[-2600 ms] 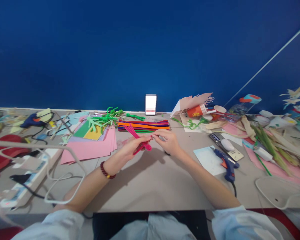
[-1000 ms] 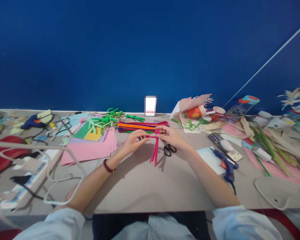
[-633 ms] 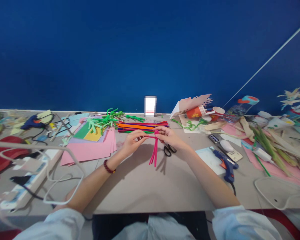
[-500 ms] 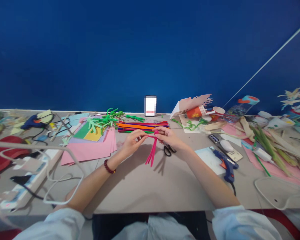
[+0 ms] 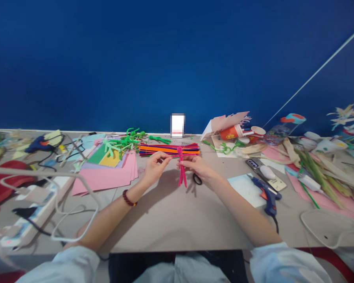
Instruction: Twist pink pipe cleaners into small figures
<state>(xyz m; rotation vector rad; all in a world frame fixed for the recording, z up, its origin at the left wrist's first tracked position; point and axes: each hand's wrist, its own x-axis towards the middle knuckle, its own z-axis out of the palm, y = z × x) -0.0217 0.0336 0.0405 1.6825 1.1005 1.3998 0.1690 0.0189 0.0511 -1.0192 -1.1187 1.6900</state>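
Note:
Held up between both hands is a figure of pink pipe cleaners (image 5: 181,173), with a round knot at its top, strands out to both sides and several hanging down. My left hand (image 5: 156,167) pinches its left strand between thumb and fingers. On the other side, my right hand (image 5: 196,164) pinches the right strand close to the knot. Black-handled scissors (image 5: 197,179) lie on the table under my right hand, their blades hidden. Behind the hands rests a bundle of coloured pipe cleaners (image 5: 153,149), mostly orange, purple and red.
Pink paper sheets (image 5: 106,179) and green pipe-cleaner pieces (image 5: 126,139) lie to the left, near a power strip (image 5: 38,212) with cables. At right are a blue glue gun (image 5: 268,192), a phone (image 5: 253,165) and paper cups (image 5: 233,133). A blue wall (image 5: 177,59) stands behind.
The pink figure has turned so its knot points up and its side strands spread both ways. Its hanging strands swung right. My right hand shifted slightly left and down, covering more of the scissors.

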